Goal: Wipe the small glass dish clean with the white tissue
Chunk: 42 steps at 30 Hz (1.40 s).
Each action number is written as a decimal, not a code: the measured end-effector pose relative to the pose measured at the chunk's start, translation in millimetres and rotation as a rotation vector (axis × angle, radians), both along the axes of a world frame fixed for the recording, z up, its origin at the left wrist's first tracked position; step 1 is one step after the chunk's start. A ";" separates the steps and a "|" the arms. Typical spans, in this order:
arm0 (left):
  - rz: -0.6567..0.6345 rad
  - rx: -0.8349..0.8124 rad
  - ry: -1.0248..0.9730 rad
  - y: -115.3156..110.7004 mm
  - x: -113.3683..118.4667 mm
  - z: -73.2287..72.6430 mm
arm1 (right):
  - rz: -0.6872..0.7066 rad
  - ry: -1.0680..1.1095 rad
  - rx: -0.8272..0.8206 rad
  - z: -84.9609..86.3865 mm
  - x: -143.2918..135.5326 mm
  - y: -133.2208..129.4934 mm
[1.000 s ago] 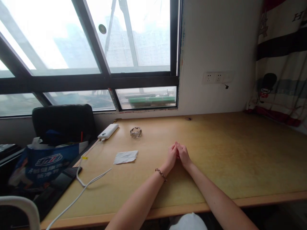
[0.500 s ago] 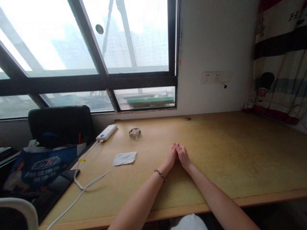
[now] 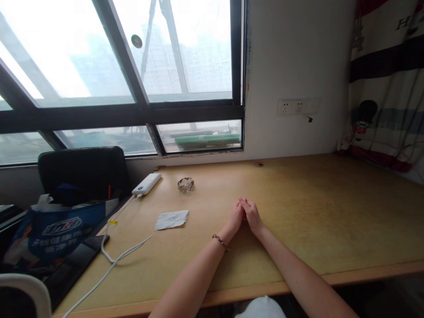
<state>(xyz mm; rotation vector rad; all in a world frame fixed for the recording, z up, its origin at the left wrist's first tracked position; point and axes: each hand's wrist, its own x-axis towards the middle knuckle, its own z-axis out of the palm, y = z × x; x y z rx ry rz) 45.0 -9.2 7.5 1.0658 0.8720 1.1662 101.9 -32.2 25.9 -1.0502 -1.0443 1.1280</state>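
Note:
My left hand (image 3: 236,217) and my right hand (image 3: 252,214) are pressed together above the middle of the wooden table (image 3: 314,212). Fingers on both are closed, and whatever may lie between the palms is hidden; only a small reddish patch shows in the gap. A braided bracelet (image 3: 221,244) circles my left wrist. Left of the hands lies a flat white piece of paper or tissue (image 3: 171,220). Farther back sits a round, openwork metallic object (image 3: 186,185), touched by neither hand.
A white power bank (image 3: 146,183) with a white cable (image 3: 124,255) lies along the table's left edge. Beyond that edge are a black chair (image 3: 82,168) and a blue printed bag (image 3: 62,229). Wall sockets (image 3: 293,107) and a curtain (image 3: 377,88) are at the right.

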 end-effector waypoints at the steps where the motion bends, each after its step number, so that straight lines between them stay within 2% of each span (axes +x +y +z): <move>1: 0.000 -0.003 0.000 -0.7 -0.2 1.3 | 0.000 0.006 -0.001 -0.1 -0.1 -0.1; 11: 0.011 -0.038 -0.001 -8.5 -0.6 18.2 | 0.000 0.051 -0.045 -0.8 -1.1 0.2; 42: 0.020 -0.047 0.010 -8.9 -0.6 17.3 | 0.001 0.117 -0.086 0.7 -1.7 -0.3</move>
